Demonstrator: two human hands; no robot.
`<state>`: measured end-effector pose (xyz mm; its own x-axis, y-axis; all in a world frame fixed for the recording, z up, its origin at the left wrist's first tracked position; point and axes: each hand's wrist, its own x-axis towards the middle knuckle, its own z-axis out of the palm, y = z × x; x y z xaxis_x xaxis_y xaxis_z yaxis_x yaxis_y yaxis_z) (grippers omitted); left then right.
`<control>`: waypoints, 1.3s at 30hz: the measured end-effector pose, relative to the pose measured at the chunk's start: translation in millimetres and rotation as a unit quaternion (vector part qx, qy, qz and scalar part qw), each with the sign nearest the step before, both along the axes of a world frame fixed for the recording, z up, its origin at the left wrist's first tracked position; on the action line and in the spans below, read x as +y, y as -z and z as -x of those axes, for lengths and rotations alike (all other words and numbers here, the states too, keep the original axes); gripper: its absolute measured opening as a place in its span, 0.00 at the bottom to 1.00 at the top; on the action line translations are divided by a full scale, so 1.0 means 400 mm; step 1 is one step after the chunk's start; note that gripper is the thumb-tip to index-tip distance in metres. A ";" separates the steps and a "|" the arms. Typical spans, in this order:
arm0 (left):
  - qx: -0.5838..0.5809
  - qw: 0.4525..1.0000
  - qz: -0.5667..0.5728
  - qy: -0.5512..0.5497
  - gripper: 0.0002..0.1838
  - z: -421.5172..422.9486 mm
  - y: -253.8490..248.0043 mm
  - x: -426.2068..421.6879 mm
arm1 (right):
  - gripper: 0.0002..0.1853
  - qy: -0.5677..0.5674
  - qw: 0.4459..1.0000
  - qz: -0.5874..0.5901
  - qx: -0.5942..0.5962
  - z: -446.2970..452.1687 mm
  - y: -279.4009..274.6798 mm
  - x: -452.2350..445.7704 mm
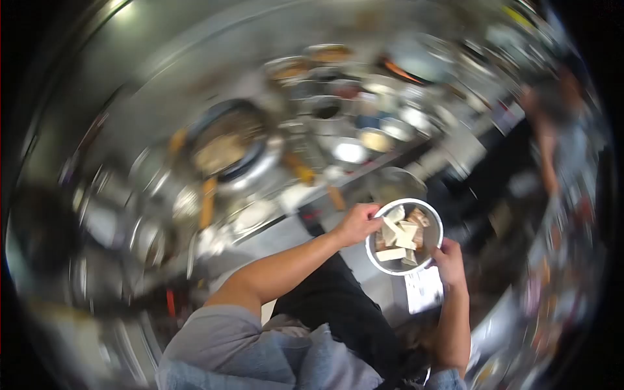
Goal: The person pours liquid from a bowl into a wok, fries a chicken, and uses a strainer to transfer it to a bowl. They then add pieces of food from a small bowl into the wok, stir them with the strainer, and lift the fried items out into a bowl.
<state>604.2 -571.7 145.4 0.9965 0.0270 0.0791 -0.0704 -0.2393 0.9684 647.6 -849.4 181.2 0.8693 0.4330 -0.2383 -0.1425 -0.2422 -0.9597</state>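
Note:
Between my hands is a round metal bowl (439, 222) with a pale rim, held at about waist height. In it lie several white blocks that look like tofu (407, 232), with brownish pieces (418, 218) that I cannot identify beside them. My left hand (359, 225) grips the rim on the left, thumb over the edge. On the lower right side, my right hand (448, 261) is closed on the rim. The undersides of both grips are hidden.
A blurred wok (243, 165) with pale food sits on the cooking counter at left. Several containers, one a white bowl (350, 151), stand along the counter. Another person (552, 123) is at the far right. A larger round pot (398, 179) shows just behind the bowl.

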 end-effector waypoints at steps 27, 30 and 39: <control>0.041 0.672 -0.558 -0.484 0.04 0.786 0.341 1.357 | 0.07 -0.343 0.909 0.208 0.115 0.157 0.260 0.869; 0.031 0.688 -0.570 -0.448 0.02 0.783 0.306 1.404 | 0.07 -0.354 0.903 0.233 0.071 0.202 0.232 0.894; -0.097 0.643 -0.638 -0.413 0.05 0.861 -0.035 1.495 | 0.06 -0.423 0.822 0.201 -0.323 0.222 0.061 1.180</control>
